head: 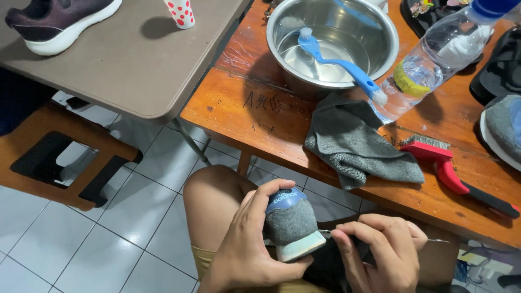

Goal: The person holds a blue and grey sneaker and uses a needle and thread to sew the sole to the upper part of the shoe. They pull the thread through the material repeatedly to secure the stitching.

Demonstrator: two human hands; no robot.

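While the person sat above the white tiled floor, the left hand wrapped round the heel of one grey suede sneaker with a blue heel tab, held over the lap below the edge of the orange-brown wooden tabletop. The right hand was pinched on one thin metal pick, whose near end reached the sneaker's pale sole edge. On that tabletop stood one round steel bowl with a little water and one blue long-handled brush leaning on its rim. One crumpled grey cloth lay just in front of the bowl, one clear plastic bottle with a blue cap lay tilted beside it, and one red-handled wire brush lay to the right of the cloth. A second grey shoe showed at the right edge. On the grey folding tabletop at upper left sat one dark sneaker with a white sole and one white cup with red dots
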